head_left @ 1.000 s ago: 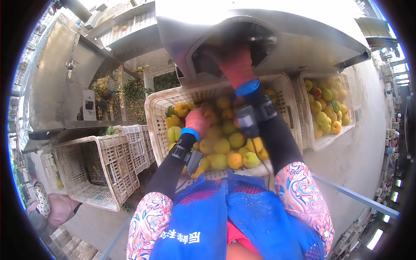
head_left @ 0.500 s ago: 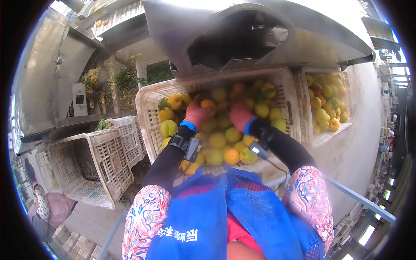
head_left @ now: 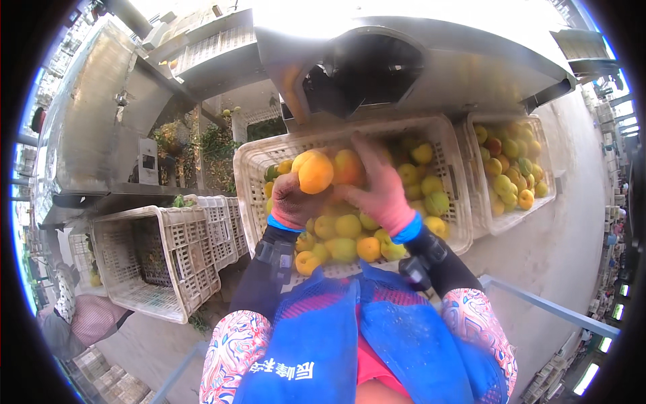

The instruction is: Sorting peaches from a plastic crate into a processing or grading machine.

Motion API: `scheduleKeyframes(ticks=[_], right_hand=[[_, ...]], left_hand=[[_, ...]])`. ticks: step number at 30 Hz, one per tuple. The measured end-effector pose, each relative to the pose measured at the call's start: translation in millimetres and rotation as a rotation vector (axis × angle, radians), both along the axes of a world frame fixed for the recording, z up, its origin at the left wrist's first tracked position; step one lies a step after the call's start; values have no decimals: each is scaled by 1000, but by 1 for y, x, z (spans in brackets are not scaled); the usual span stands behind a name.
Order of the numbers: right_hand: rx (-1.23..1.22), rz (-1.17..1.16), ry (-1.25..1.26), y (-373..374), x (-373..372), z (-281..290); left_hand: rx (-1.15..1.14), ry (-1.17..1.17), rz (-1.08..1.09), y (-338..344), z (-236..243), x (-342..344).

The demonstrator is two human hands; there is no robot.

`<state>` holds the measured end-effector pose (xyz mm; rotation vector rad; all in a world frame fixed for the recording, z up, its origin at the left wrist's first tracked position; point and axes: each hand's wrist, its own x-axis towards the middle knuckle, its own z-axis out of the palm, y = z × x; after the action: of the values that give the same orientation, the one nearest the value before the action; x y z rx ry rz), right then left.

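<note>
Left hand point(head_left: 293, 202) closed round yellow fruit point(head_left: 315, 172); fruit at its one o'clock. Right hand point(head_left: 380, 192) wide, reddish fruit point(head_left: 347, 167) at its ten o'clock, between thumb and fingers; blurred, cannot tell if gripped. Both fruits just beside each other, over fruit-filled crate point(head_left: 461, 217). Side crate point(head_left: 483, 202), also bearing fruit, near three o'clock from right hand.

Metal machinery point(head_left: 491, 71) and crates point(head_left: 282, 149) of fruit point(head_left: 347, 227) mark a produce-handling workshop.

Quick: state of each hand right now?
Left hand: holding a yellow-orange fruit.
Right hand: spread around a reddish-orange fruit; whether gripping, cannot be told.
</note>
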<state>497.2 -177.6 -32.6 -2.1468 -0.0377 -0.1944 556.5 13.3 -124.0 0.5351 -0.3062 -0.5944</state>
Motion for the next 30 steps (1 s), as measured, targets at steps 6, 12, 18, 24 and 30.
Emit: scheduleKeyframes(ticks=[6, 12, 18, 24, 30], right_hand=[[101, -53, -142, 13, 23, 25], [-167, -250, -527, -4, 73, -10], [-216, -286, -482, -6, 111, -30], [-289, -375, -577, -2, 134, 1], [-99, -88, -273, 25, 53, 13]], left_hand=[[311, -190, 160, -1, 51, 15], [-73, 364, 192, -9, 56, 6], [70, 300, 207, -4, 28, 8], [120, 472, 186, -14, 59, 15], [316, 194, 328, -27, 79, 14]])
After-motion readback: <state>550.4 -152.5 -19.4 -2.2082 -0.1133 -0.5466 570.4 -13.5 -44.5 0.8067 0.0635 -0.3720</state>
